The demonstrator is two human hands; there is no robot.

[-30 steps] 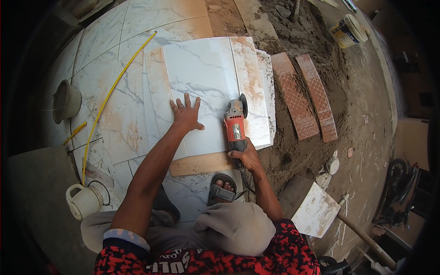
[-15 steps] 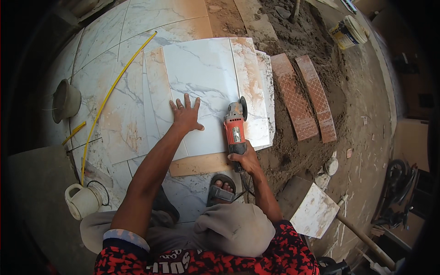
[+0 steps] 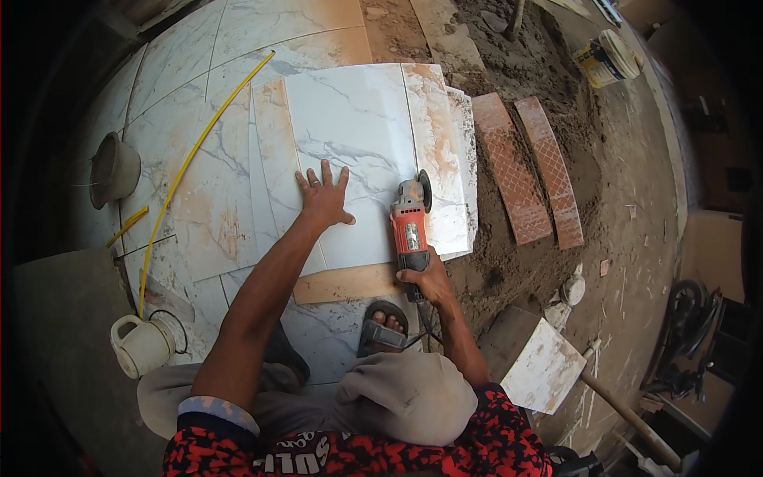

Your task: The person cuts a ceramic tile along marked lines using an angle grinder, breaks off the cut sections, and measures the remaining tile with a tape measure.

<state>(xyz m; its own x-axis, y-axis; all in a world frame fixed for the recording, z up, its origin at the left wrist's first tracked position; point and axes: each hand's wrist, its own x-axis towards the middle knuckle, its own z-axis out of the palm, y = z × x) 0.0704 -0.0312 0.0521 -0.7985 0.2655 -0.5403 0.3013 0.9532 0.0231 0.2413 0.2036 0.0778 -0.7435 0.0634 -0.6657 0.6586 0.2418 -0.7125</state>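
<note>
My right hand (image 3: 427, 276) is wrapped round the rear of a red and black angle grinder (image 3: 411, 226). Its dark disc (image 3: 425, 191) stands on edge at the long dividing line near the right side of a white marble-look tile (image 3: 350, 103). Whether the disc bites into the tile or only touches it, I cannot tell. My left hand (image 3: 323, 199) lies flat on the same tile with fingers spread, left of the grinder. Beyond the line, the tile's right strip (image 3: 437, 143) is smeared with reddish dust. A light wooden board (image 3: 348, 285) shows under the tile's near edge.
A yellow measuring strip (image 3: 191, 159) curves across tiles at left, near a grey bucket (image 3: 117, 170) and a cream jug (image 3: 143, 345). Two reddish patterned tile strips (image 3: 513, 171) lie on dirt at right. Further off are a white tub (image 3: 607, 60) and a long-handled tool (image 3: 632, 413).
The view has shifted very slightly. The grinder and both hands stay in nearly the same places on the tile.
</note>
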